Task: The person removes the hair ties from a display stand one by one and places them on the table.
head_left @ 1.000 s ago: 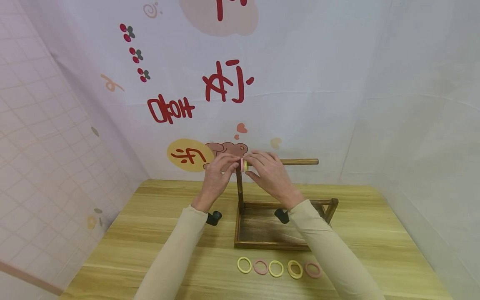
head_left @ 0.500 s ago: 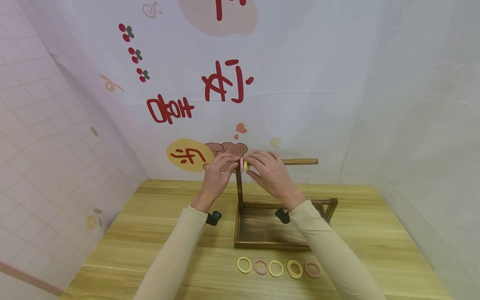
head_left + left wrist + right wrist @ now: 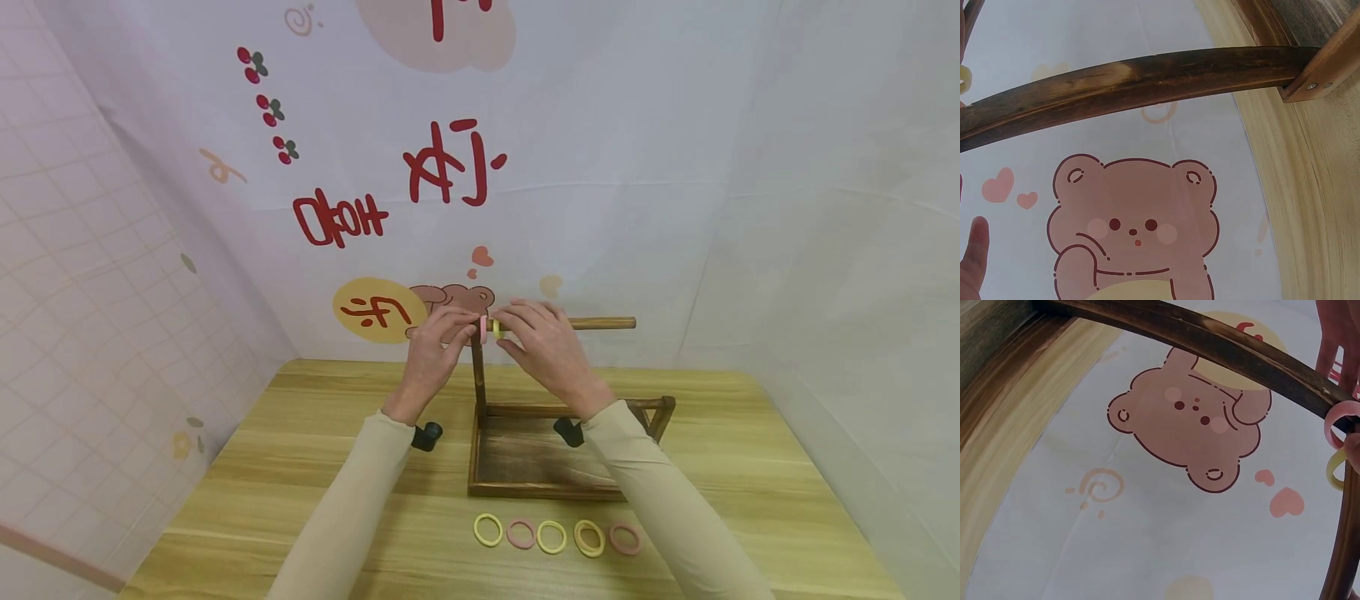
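Note:
In the head view a wooden rack (image 3: 481, 375) has an upright post that bends at the top into a horizontal bar (image 3: 603, 322). A pink ring (image 3: 483, 329) hangs on the bar close to the post. Just to its right is a yellow ring (image 3: 496, 328), which my right hand (image 3: 547, 346) pinches, with a small gap between the rings. My left hand (image 3: 431, 354) is at the top of the post, fingertips beside the pink ring; its thumb (image 3: 975, 253) looks straight in the left wrist view. Exact fingertip contact is hidden.
Several rings lie in a row on the wooden table (image 3: 300, 483), among them a yellow ring (image 3: 488, 530) and a pink ring (image 3: 626, 539). The rack's tray base (image 3: 525, 454) stands behind them. A printed cloth (image 3: 600, 167) hangs at the back.
My right hand has moved slightly right along the bar with the yellow ring, so a gap now shows beside the pink ring. The left hand has stayed in place.

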The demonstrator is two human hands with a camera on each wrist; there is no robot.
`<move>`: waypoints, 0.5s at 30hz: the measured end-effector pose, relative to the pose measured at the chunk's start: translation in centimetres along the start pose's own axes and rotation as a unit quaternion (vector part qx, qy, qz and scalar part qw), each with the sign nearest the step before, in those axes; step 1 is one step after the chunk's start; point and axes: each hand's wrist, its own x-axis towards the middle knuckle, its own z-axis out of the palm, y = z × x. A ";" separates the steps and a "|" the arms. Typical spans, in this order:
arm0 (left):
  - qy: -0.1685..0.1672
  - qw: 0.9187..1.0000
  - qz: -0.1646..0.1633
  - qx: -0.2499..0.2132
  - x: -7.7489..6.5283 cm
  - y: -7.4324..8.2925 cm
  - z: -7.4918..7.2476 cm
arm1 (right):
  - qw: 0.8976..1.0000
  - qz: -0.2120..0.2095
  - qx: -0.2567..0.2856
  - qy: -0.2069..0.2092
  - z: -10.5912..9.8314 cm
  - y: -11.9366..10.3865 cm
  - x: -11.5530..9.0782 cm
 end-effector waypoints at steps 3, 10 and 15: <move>0.000 1.000 -0.003 -0.001 0.0 0.0 0.0 | 1.000 0.003 -0.001 -0.003 -0.1 0.1 -0.1; -0.001 1.000 -0.008 0.000 0.0 -0.1 0.1 | 1.000 0.003 -0.001 0.003 -0.5 0.3 -0.4; 0.000 1.000 -0.007 -0.001 0.1 0.0 0.1 | 1.000 0.005 -0.002 0.006 -0.7 0.6 -0.6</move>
